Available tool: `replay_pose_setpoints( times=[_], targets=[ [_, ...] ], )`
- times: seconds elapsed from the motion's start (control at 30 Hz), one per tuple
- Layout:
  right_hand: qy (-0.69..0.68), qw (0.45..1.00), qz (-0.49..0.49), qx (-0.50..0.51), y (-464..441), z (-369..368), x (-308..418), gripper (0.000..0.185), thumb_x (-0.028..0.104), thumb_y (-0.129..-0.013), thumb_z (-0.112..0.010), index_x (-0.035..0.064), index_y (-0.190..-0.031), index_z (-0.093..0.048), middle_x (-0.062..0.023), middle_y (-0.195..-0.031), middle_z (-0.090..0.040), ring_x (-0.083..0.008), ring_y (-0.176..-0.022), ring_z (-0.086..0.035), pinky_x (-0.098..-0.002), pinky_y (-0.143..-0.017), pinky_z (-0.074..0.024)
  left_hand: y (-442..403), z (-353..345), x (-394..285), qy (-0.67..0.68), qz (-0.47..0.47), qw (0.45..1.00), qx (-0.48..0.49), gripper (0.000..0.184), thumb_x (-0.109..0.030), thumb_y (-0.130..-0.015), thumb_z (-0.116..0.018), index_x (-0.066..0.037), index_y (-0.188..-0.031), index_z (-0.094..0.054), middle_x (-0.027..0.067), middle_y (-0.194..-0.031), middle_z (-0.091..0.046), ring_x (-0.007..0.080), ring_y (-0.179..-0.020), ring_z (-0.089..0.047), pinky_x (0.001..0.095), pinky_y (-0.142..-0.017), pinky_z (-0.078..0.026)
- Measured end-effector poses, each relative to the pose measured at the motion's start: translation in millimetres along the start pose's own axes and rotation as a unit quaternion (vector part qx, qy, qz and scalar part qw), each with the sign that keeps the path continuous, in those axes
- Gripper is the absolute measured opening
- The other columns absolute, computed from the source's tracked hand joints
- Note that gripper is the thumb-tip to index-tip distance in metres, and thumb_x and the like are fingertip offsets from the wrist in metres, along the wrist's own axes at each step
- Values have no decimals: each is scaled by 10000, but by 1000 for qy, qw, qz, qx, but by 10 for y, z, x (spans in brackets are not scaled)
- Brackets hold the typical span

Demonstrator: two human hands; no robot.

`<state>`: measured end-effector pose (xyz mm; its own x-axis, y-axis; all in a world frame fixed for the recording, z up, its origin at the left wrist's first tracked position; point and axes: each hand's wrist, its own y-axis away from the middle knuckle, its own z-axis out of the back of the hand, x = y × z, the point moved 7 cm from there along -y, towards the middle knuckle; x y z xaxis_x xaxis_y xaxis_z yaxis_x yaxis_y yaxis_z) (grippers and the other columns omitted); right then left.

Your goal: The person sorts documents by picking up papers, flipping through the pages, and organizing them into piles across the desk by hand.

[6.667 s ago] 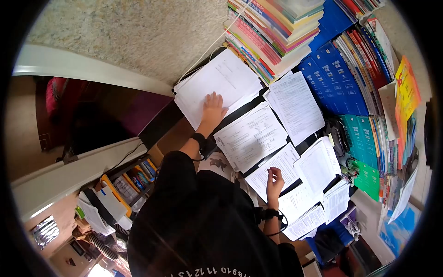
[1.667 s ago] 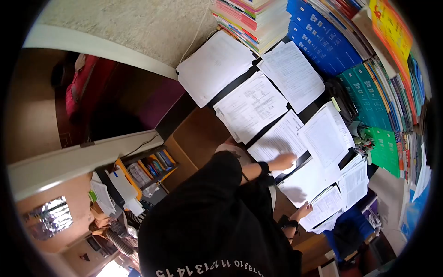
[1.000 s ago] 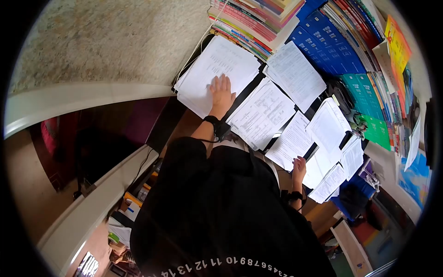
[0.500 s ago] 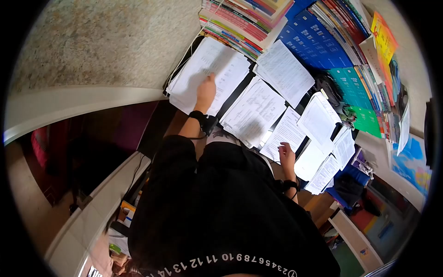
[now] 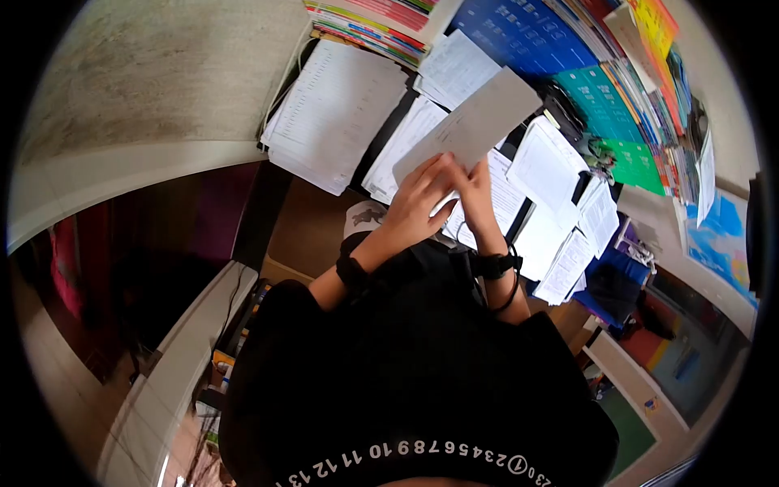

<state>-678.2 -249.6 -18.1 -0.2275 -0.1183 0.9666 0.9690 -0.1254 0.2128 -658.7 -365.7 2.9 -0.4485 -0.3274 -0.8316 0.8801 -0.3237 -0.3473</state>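
Observation:
Above the desk I hold a sheet of paper (image 5: 475,118), tilted up, its near edge at my fingers. My left hand (image 5: 415,203) is closed on its lower edge, fingers over the page. Close beside it, my right hand (image 5: 477,195) also grips that edge, and the fingertips of both hands meet. A thick stack of printed papers (image 5: 341,105) lies to the left. Beneath the held sheet, a middle paper pile (image 5: 398,146) is partly covered. More printed sheets (image 5: 507,195) lie just right of my right hand.
Books (image 5: 373,36) are piled behind the left stack. Blue (image 5: 519,36) and green (image 5: 596,93) books stand along the back right. Further paper piles (image 5: 548,162) sit on the right. A white ledge (image 5: 138,166) borders the desk on the left.
My left hand has left the left stack and moved right. My right hand has come up to meet it. Both hands now hold a raised sheet. The view has shifted slightly.

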Motion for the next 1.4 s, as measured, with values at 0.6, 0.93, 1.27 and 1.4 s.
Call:
replay_pose_setpoints(
  times=[0.6, 0.93, 1.27, 1.4],
  targets=[
    [129, 964, -63, 224, 609, 2119, 238, 251, 232, -816, -665, -8, -890, -659, -57, -708, -634, -111, -625, -550, -224, -581, -406, -936, -287, -727, -19, -66, 998, 15, 375, -198, -842, -624, -23, -1164, -544, 109, -1106, -600, 229, -1038, -553, 321, -901, -410],
    [169, 975, -21, 141, 798, 3419, -5, 287, 326, -852, -613, 122, -1053, -588, 90, -611, -417, -32, -563, -378, -183, -508, -290, -430, -895, -631, 245, 224, 941, -58, 185, -160, -875, -602, 20, -835, -610, -15, -684, -550, 37, -608, -486, 191, -533, -366],
    [-218, 970, -24, -106, 1259, 4034, -836, 336, 226, -838, -649, 92, -1129, -548, 79, -756, -537, 3, -638, -477, -153, -535, -383, 284, -1275, -875, 305, 239, 894, -223, 247, -190, -939, -506, 17, -1068, -540, 73, -969, -601, 142, -847, -587, 285, -738, -488],
    [-195, 970, -22, -143, 1473, 3876, -724, 430, 191, -870, -608, 10, -1235, -469, 8, -904, -581, -39, -760, -533, -170, -671, -427, 350, -1418, -1108, 308, 221, 884, -274, 228, -184, -952, -478, 9, -1058, -537, 61, -1012, -593, 142, -917, -575, 284, -796, -471]
  ],
)
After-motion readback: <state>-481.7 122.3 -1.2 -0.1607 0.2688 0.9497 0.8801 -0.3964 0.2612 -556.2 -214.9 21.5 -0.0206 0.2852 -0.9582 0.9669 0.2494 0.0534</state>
